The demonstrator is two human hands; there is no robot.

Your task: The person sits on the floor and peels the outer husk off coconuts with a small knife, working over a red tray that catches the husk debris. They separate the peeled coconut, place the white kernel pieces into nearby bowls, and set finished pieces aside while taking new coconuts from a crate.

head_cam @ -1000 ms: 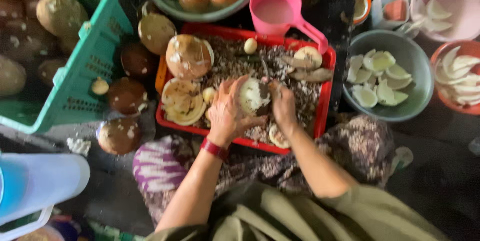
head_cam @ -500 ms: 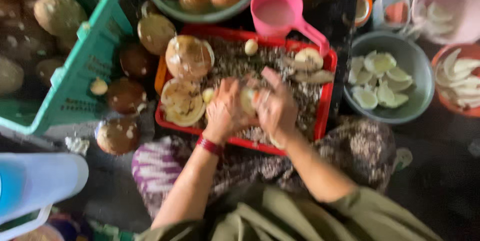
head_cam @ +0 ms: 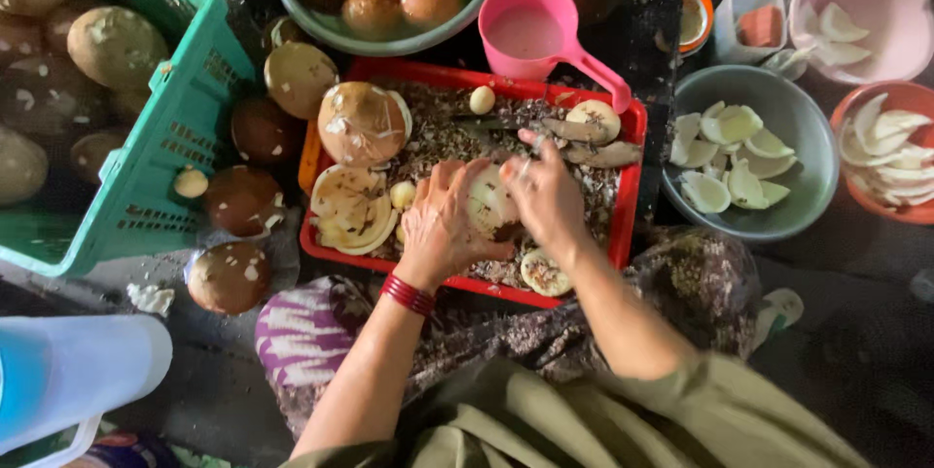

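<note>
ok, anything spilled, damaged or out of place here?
Mostly tidy. Brown peel scraps litter the red plastic tray where the left hand and right hand hold a pale peeled fruit. One white scrap lies loose on the dark floor.

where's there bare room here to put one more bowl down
Bare dark floor lies lower right, below the grey bowl and orange bowl. A smaller patch sits between the green basket and striped cloth. The red tray, under both hands, is crowded.

The dark floor [head_cam: 856, 371] carries a red tray [head_cam: 632, 127] and a green basket [head_cam: 185, 127]. Beside the tray stand a grey bowl [head_cam: 812, 205], a pink scoop [head_cam: 530, 30] and brown round fruits [head_cam: 229, 278].
</note>
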